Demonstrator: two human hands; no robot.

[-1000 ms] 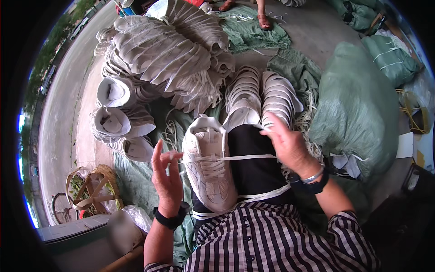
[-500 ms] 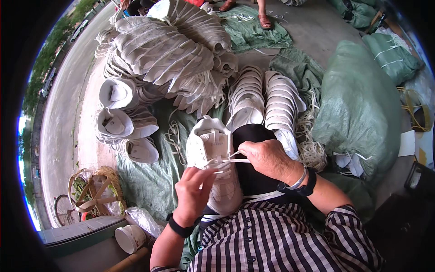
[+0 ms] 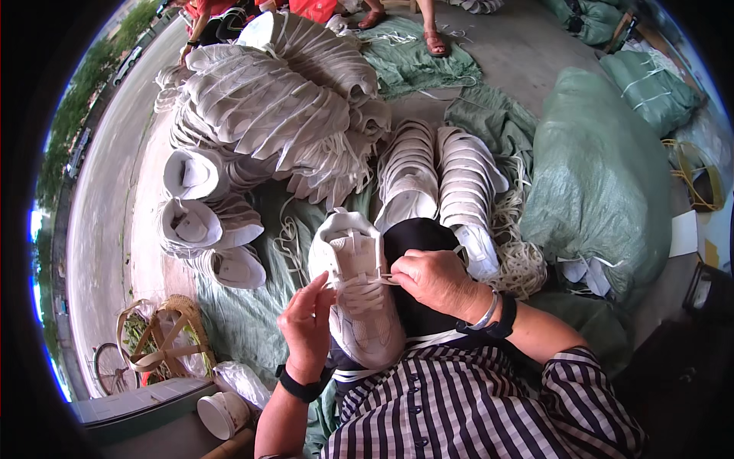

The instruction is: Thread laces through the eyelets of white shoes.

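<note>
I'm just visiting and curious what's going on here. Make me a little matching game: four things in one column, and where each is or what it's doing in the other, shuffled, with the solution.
Things
1. pale shoe
2. right hand
3. large green sack
4. woven basket

Places and states
A. at the lower left of the picture
B. bulging, on the right side of the picture
C. toe toward the striped shirt
D. fingers pinching a lace

Right pairs: 1-C, 2-D, 3-B, 4-A
</note>
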